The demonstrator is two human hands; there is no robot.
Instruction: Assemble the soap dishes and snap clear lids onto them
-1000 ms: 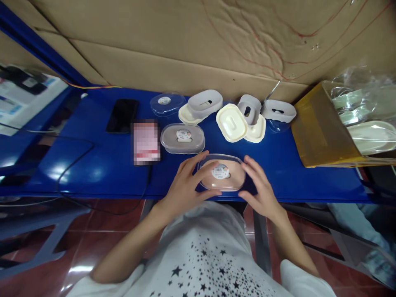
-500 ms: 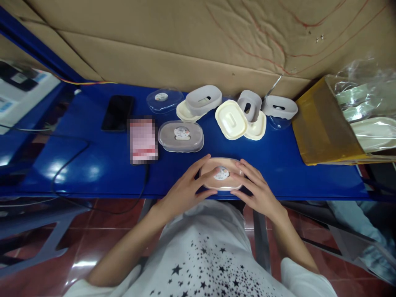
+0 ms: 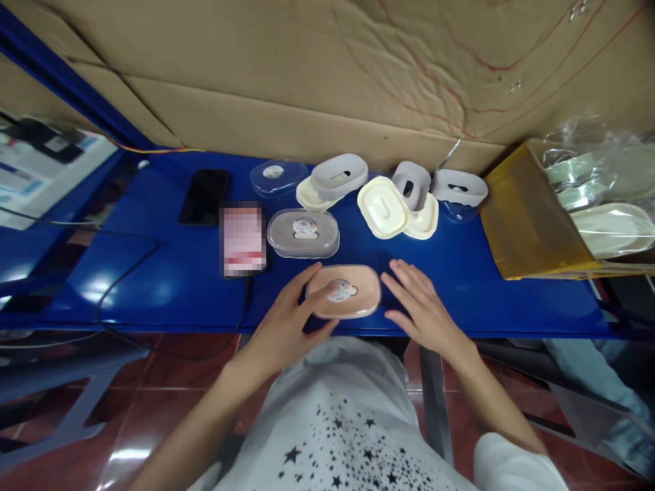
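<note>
One hand now does the holding: the left hand point(image 3: 286, 320) is curled round the near left end of the pink box point(image 3: 343, 292), thumb under its front edge and fingers reaching onto its lid by the round sticker. The right hand point(image 3: 417, 308) lies spread and flat on the blue tabletop point(image 3: 460, 286) just to the box's right, not touching it. Half a second ago both hands clasped the box from either side; since then the right has let go and the box has slid a little to the left, so the pressing-together of lid and base looks finished. Beyond the left hand's fingers sits a grey lidded box point(image 3: 303, 233), with loose cream lids point(image 3: 383, 206) further off toward the right.
</note>
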